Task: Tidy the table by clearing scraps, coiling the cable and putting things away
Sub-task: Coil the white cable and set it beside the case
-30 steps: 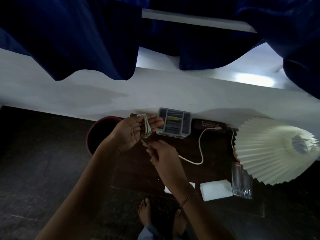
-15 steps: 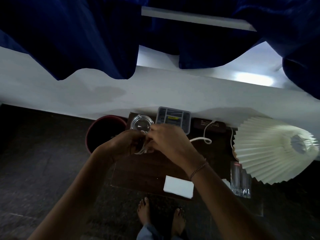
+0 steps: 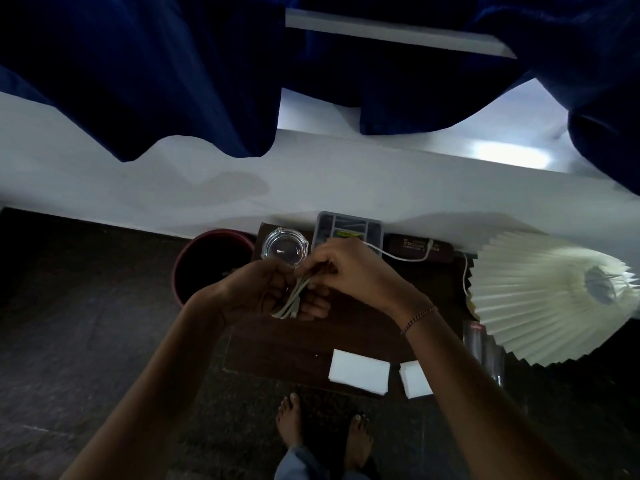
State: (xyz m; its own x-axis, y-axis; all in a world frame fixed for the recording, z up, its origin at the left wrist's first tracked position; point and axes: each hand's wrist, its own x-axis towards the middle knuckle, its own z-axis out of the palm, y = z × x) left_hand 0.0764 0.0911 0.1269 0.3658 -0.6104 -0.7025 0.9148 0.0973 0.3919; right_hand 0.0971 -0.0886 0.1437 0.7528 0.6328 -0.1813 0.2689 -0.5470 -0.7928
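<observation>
The left hand (image 3: 263,292) grips the coiled loops of the white cable (image 3: 294,301) above the tabletop (image 3: 298,344) while the right hand (image 3: 349,268) pinches the free strand; next, probably, wind in the tail leading toward the dark box (image 3: 415,249).

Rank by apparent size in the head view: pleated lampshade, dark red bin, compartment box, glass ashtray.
1. pleated lampshade, largest by far.
2. dark red bin, though it stands on the floor, farther from the camera.
3. compartment box, partly behind the right hand.
4. glass ashtray, smallest.
</observation>
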